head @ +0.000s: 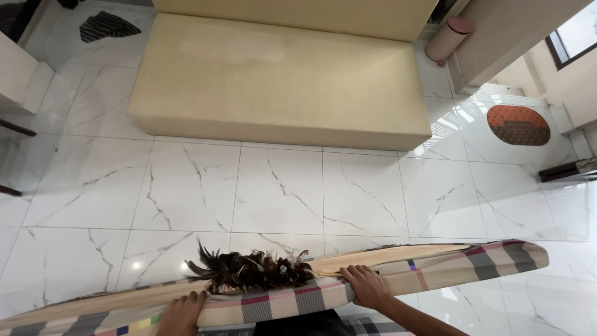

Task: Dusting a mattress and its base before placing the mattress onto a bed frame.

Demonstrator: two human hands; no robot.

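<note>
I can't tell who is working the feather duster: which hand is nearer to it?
Right. The right hand grips the feather duster by its handle; the left hand rests on the checked board edge just below the feathers.

White marble-veined tiled floor [280, 186] carries a long cream upholstered bench [280, 81]. An oval orange-and-brown patterned mat [518, 124] and a dark striped heart-shaped mat [107, 26] lie flat on it.

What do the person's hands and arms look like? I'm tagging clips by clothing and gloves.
Both are bare. The left hand shows only fingers and knuckles at the picture's lower edge, with no glove or ring visible. The right hand is also ungloved, and its forearm is bare to the frame edge: no sleeve, watch or bracelet in view.
</note>
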